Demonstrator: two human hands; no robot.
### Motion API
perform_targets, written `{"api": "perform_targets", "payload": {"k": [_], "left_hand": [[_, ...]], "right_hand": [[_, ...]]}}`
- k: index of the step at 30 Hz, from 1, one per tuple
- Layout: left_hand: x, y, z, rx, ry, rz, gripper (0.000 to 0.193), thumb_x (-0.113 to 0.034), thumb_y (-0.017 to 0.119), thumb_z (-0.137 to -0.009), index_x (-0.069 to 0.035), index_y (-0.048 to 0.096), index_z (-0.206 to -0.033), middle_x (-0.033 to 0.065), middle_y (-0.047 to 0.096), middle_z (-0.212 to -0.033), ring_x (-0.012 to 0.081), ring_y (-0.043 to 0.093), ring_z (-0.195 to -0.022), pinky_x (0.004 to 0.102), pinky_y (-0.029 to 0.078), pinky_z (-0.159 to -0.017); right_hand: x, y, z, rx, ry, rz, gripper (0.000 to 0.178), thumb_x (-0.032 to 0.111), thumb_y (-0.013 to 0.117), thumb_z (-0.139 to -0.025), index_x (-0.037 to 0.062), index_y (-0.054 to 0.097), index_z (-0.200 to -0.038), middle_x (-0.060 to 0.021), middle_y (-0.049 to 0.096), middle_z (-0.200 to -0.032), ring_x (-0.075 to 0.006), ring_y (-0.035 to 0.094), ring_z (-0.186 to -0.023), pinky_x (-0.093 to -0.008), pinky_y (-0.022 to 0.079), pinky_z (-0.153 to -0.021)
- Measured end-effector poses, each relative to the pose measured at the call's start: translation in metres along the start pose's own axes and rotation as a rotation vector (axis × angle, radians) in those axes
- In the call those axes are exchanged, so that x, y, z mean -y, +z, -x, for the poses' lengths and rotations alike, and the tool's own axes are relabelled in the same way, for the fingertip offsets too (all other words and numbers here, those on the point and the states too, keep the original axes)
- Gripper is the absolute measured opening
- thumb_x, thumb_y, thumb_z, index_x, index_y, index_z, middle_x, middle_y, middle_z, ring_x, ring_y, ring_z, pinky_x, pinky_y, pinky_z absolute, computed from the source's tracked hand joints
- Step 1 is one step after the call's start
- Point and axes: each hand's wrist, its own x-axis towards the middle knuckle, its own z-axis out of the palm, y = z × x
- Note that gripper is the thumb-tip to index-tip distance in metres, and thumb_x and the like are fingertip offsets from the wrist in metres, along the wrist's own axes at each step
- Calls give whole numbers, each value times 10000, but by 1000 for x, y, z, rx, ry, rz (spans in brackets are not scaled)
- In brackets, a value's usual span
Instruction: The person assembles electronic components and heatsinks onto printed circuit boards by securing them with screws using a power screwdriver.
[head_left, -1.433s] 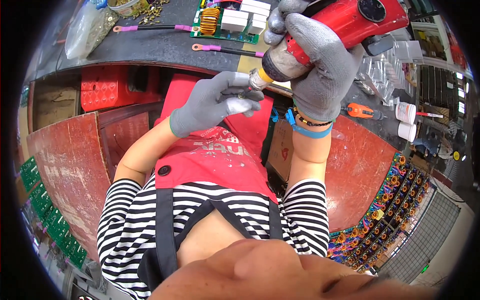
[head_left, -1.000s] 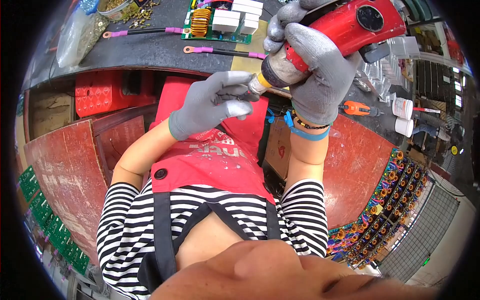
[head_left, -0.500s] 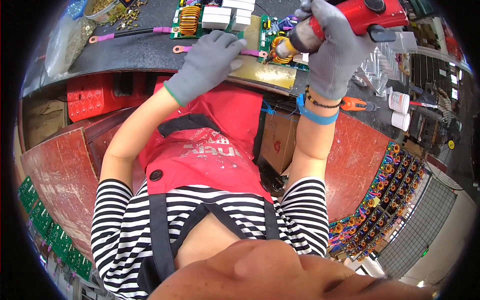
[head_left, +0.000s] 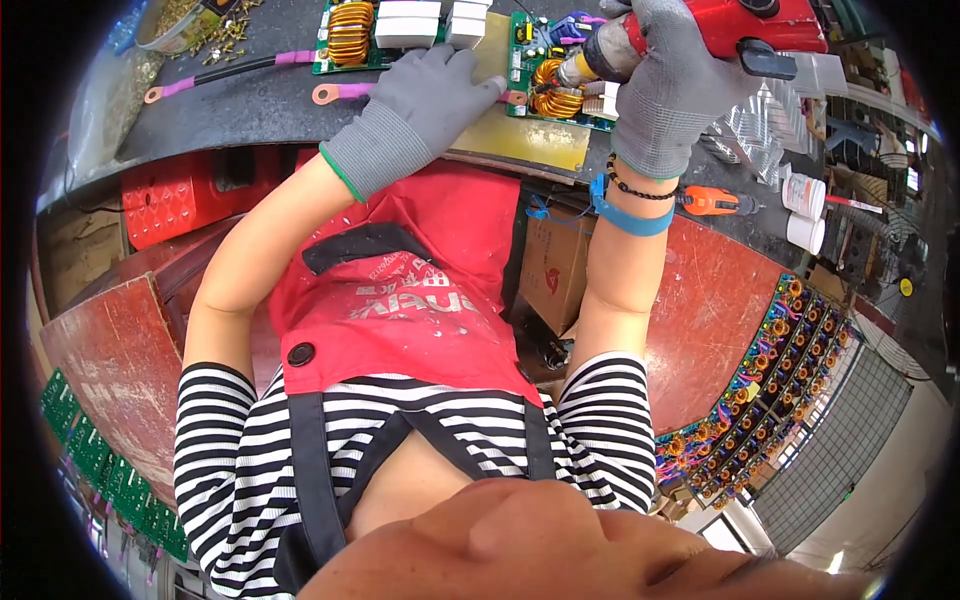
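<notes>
My left hand (head_left: 420, 105), in a grey glove, is closed over a short cable with purple sleeves (head_left: 352, 92) and copper ring lugs. One lug (head_left: 325, 94) sticks out left of the hand. The other lug (head_left: 516, 98) lies at the edge of a green circuit board (head_left: 515, 65). In my right hand (head_left: 675, 95), also gloved, is a red power driver (head_left: 745, 28), gripped by its body. Its nose points left, over the board's copper-wound coil (head_left: 556, 92); the tip is hard to make out. Another board with a coil (head_left: 350, 35) and white blocks (head_left: 405, 24) sits behind my left hand.
A second lugged cable (head_left: 235, 70) lies at left, near loose brass screws (head_left: 222, 35) and a plastic bag (head_left: 105, 110). An orange screwdriver (head_left: 710, 201), white tubs (head_left: 803, 195) and clear plastic trays (head_left: 765, 130) are at right. More boards (head_left: 770, 385) stand lower right.
The driver's nose has lifted away from the lug and now sits over the coil. My left hand stays on the cable, its thumb now stretched toward the right lug. The whole view has shifted slightly.
</notes>
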Motion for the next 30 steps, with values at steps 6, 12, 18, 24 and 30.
{"api": "perform_targets", "payload": {"k": [6,12,18,24,30], "left_hand": [[-10,-9,-10,263,-130,-15,418,-195,531,-936,-257,547,-1350,87,554,-1054,250,583,-1015,370,561,-718],[-9,-14,-13,311,-127,-32,413,-197,535,-927,-247,552,-1337,57,559,-1063,234,574,-996,349,565,-709],[-8,-17,-8,231,-42,-40,421,-189,541,-911,-245,556,-1328,38,561,-1044,227,573,-973,343,559,-704],[-12,-16,-11,232,-78,-42,417,-184,539,-913,-248,556,-1325,32,560,-1024,225,576,-947,343,557,-701],[-11,-12,-11,216,-64,-69,427,-184,537,-918,-252,548,-1339,38,561,-1030,228,575,-930,346,555,-692]], "right_hand": [[-16,-7,-4,2,-79,45,346,-99,598,-777,36,524,-1087,-73,603,-856,-94,551,-571,-211,397,-401],[-22,-4,1,-20,-30,20,358,-121,593,-771,17,517,-1093,-76,610,-849,-113,571,-568,-227,418,-407],[-32,-8,3,28,-51,-6,368,-126,591,-773,27,511,-1098,-64,597,-867,-103,554,-560,-225,424,-414],[-42,-10,5,19,10,1,356,-115,604,-785,48,517,-1089,-53,599,-872,-91,546,-557,-220,409,-420],[-56,-9,4,42,-226,114,331,-128,630,-771,27,538,-1048,-48,611,-917,-90,576,-664,-214,473,-561]]}}
